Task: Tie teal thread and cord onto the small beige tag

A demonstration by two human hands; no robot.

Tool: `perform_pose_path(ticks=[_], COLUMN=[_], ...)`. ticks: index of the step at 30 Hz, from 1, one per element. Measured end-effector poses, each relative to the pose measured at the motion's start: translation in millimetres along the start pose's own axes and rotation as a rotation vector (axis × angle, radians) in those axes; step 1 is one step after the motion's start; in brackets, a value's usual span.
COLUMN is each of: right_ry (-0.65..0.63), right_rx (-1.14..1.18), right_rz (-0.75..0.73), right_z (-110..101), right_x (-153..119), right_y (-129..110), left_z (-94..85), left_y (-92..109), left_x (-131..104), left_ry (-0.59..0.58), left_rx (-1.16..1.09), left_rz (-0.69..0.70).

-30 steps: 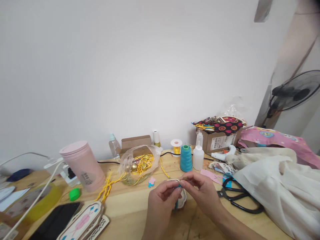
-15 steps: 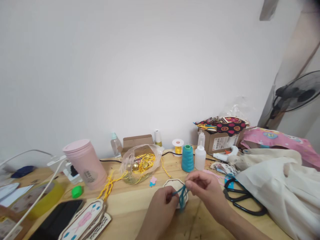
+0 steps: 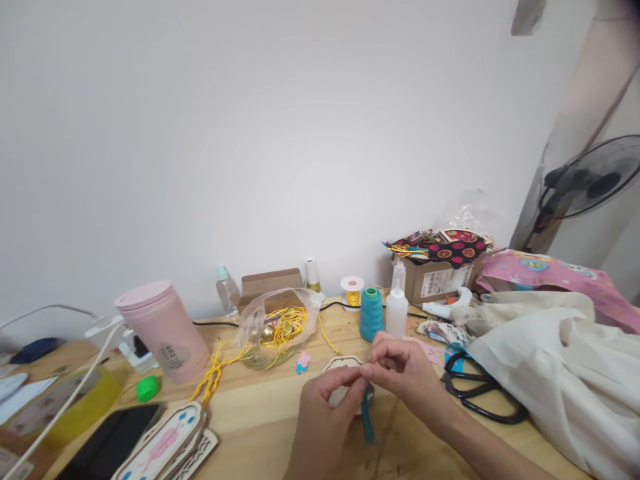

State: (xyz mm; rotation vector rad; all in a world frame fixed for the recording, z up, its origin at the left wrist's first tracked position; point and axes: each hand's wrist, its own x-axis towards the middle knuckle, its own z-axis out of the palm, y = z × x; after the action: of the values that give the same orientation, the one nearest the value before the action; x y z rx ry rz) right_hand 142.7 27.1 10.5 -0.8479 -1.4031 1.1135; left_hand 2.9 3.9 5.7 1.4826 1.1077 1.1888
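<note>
My left hand (image 3: 334, 407) and my right hand (image 3: 405, 373) meet above the table, with fingertips pinched together. Between them they grip teal thread (image 3: 368, 423), whose strands hang down below the fingers. Under my hands lies a pale wooden piece with a scalloped edge (image 3: 343, 362), mostly covered by them. A teal thread cone (image 3: 372, 317) stands just behind my right hand, beside a white squeeze bottle (image 3: 397, 313). To the left of my hands is a small pink and blue flower-shaped piece (image 3: 303, 363).
Black scissors (image 3: 483, 393) and a cream cloth (image 3: 540, 360) lie at the right. A plastic bag with yellow cord and gold bells (image 3: 280, 327) sits left of centre. Further left are a pink tumbler (image 3: 165, 333), a phone (image 3: 113, 440) and stacked wooden tags (image 3: 167, 440).
My hands have come together, fingertips now touching. The loose teal loops that showed between them have been drawn down into a narrow hanging bunch. The view has shifted slightly.
</note>
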Motion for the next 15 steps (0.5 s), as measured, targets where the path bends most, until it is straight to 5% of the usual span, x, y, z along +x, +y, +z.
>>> perform_pose_path(ticks=[10, 15], right_ry=[0.052, 0.128], right_rx=[0.167, 0.175], right_rz=[0.046, 0.017], right_z=[-5, -15], right_x=[1, 7], right_y=[0, 0], left_z=[2.6, -5.1], left_y=[-12, -14], left_x=[-1, 3], left_ry=[-0.206, 0.006], left_rx=[-0.269, -0.248], left_rz=[-0.271, -0.226])
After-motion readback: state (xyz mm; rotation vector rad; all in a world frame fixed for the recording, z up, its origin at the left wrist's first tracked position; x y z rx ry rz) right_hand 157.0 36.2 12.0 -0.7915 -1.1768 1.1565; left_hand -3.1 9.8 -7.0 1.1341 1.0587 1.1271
